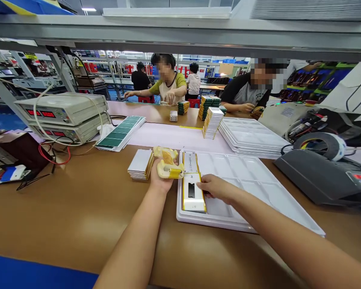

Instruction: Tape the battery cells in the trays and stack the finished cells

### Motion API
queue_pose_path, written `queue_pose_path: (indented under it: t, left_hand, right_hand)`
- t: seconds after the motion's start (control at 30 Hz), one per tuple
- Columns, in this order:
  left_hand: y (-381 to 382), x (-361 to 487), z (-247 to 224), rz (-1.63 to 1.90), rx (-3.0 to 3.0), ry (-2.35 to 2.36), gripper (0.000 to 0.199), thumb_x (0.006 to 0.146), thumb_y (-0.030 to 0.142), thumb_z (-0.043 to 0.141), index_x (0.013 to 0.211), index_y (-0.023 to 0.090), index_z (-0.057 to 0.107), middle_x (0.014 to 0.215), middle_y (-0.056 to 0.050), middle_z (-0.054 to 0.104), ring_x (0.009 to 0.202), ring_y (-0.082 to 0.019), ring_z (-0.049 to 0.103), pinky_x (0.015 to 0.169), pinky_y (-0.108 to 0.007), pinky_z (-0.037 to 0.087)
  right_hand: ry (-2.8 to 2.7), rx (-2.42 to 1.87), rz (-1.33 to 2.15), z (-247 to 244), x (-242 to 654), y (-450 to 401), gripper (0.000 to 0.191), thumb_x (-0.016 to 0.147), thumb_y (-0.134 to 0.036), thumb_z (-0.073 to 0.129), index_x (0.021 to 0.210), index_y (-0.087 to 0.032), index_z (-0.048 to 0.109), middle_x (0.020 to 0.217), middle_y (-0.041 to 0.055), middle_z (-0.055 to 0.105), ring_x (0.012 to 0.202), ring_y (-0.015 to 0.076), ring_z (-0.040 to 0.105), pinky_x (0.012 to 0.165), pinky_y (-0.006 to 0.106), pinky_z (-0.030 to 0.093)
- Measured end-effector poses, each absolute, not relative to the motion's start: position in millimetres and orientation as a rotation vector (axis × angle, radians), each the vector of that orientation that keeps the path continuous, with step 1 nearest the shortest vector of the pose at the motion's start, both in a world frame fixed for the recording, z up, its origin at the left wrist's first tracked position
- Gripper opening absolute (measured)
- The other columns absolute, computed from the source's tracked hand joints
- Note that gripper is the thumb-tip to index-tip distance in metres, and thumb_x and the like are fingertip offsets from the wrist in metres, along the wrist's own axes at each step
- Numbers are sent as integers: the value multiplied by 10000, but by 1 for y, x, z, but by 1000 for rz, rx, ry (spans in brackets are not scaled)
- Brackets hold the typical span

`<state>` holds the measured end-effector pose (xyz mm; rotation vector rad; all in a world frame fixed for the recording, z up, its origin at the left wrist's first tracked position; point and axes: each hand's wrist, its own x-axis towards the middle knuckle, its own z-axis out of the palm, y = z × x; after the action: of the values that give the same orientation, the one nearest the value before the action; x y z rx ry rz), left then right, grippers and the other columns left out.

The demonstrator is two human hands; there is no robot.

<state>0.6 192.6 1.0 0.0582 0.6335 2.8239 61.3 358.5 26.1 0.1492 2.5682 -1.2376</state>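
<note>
My left hand (161, 176) is closed around a cream plastic fixture (167, 162) with amber tape wrapped on it, held just left of the white tray (228, 222). At the tray's left edge my right hand (215, 188) has its fingers at the right side of a flat white battery pack (194, 200) with yellow edges and a black patch. Its fingertips are partly hidden, and the pack lies in the tray's front left compartment. Another pack (190, 160) with printed text lies behind it. Left of my left hand stands a stack of white battery cells (140, 164).
Two meters (60, 114) with red displays stand at the left. Green-labelled sheets (122, 132) lie behind the cells. Stacked trays (255, 138) and a tape dispenser (321, 176) are at the right. Across the bench, people (171, 86) work beside piles of cells (213, 122). A shelf (180, 34) spans overhead.
</note>
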Motion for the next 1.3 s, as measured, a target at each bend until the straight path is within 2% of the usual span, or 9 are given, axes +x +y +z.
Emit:
queue_pose_path:
  t: [0.1,0.23,0.33,0.43,0.57,0.7,0.93,1.17,1.3]
  left_hand:
    - [188,3,3,2820,57,668,235,679,288,516,856,145,575,689,-59,592,669,-195,585,662,-355,470]
    - [190,10,7,2647,204,629,500,715,516,477,1026,132,552,879,-118,628,830,-251,586,715,-392,460]
    - [194,14,6,2557,257,622,573,728,569,428,1104,146,517,962,-116,625,898,-262,574,737,-400,456]
    - [194,14,2,2556,272,629,564,734,549,439,1134,155,502,984,-112,623,919,-267,569,777,-408,443]
    - [193,9,-1,2569,318,615,578,726,558,441,1160,179,485,1050,-119,596,941,-306,554,794,-478,421]
    - [195,5,-1,2645,198,615,539,722,542,463,1124,185,512,1025,-105,610,923,-293,566,801,-468,427]
    - [197,6,-1,2662,208,584,563,721,552,460,1121,160,514,1001,-125,614,934,-279,562,816,-439,431]
    - [196,6,-1,2668,221,557,587,714,570,459,1119,150,517,1010,-135,609,950,-275,555,805,-429,441]
    - [195,7,1,2673,230,562,598,715,587,438,1123,156,512,1015,-148,604,960,-282,550,786,-431,449]
  right_hand:
    - [2638,190,-1303,52,47,369,154,802,-210,412,670,-153,467,572,-16,468,458,63,373,452,185,307]
    - [2736,123,-1446,82,24,357,138,826,-212,387,735,-150,471,608,-7,497,456,54,374,442,173,297]
    - [2736,20,-1342,83,12,332,129,819,-182,392,739,-138,484,649,13,538,469,55,398,447,176,307]
    - [2827,-114,-1034,78,6,320,152,800,-246,445,705,-142,500,681,26,578,525,79,459,479,193,326]
    - [3172,-26,-375,76,0,349,286,799,-430,420,757,-176,545,789,52,614,710,169,538,536,238,335]
    - [3193,137,110,66,-10,387,182,815,-289,417,847,-174,555,891,86,615,798,207,554,562,260,343]
    - [3179,87,79,39,-26,382,178,796,-233,442,940,-180,532,912,85,620,830,200,559,586,260,363]
    - [3130,252,-75,38,-34,384,172,781,-285,447,880,-192,553,898,66,619,766,184,573,536,248,381]
    - [3166,225,-94,36,-29,377,160,772,-243,448,880,-188,554,889,79,617,816,211,565,597,280,386]
